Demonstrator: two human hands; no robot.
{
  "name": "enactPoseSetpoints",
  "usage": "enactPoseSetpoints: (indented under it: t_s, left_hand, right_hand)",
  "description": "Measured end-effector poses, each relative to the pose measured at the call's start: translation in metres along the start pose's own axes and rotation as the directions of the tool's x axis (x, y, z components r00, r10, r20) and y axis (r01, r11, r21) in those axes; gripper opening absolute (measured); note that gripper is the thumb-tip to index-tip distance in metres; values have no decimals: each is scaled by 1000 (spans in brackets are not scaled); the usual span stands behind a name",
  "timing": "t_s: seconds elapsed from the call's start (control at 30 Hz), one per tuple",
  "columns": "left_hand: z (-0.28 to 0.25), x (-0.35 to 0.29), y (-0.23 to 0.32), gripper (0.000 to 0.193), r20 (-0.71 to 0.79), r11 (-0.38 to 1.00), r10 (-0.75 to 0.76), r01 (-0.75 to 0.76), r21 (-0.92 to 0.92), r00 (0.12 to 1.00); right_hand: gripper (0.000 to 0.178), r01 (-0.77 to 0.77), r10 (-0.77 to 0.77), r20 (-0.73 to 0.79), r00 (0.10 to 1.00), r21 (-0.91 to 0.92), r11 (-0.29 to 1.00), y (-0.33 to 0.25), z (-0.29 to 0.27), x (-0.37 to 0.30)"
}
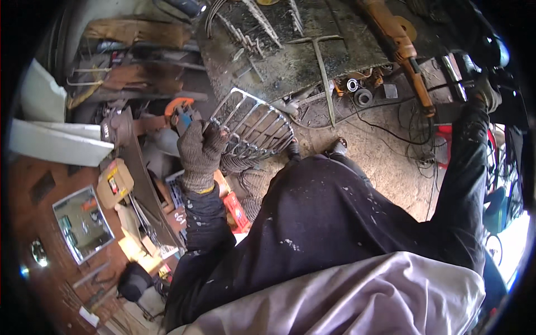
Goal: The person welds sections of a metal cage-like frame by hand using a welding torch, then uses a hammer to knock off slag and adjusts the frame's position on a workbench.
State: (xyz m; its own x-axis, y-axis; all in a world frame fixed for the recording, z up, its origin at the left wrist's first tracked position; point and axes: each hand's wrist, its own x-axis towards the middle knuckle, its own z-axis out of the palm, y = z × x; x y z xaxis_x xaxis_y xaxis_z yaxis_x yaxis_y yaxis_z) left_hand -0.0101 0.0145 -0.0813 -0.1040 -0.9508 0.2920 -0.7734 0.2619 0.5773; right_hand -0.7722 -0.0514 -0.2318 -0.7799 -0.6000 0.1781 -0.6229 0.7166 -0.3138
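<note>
My left hand point(200, 153), in a grey knitted glove, is closed on the left end of a curved metal rack point(258, 124) made of several welded bars. The rack hangs tilted in front of my body, by the near edge of a dark, dirty workbench point(290, 67). My right arm reaches far out to the right. At its end is my gloved right hand point(489, 96), near dark objects at the shadowed rim; its fingers are too obscured to read. A T-shaped metal bar point(321, 64) lies over the bench edge, between the rack and an orange power tool point(395, 36).
Thin metal rods point(245, 39) lie on the bench. Dark rings point(363, 97) and cables point(385, 128) lie on the floor beyond my feet. At left stand an orange-and-blue tool point(181, 110), a cardboard box point(115, 183) and a mirror point(84, 223). A red box point(237, 212) sits beside my left forearm.
</note>
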Motion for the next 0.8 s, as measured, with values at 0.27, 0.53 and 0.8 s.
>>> enactPoseSetpoints:
  t_s: [0.27,0.53,0.8]
  left_hand:
    - [10,-18,33,36,-12,995,-55,56,80,998]
    - [4,-20,46,36,-7,989,-128,128,79,992]
    - [3,-16,27,41,26,997,-68,69,-38,997]
  right_hand:
    - [38,24,-23,-11,1000,101,995,0,7,22]
    - [35,66,24,-200,980,435,898,29,-49,35]
    - [33,256,34,-364,931,715,651,52,-162,-34]
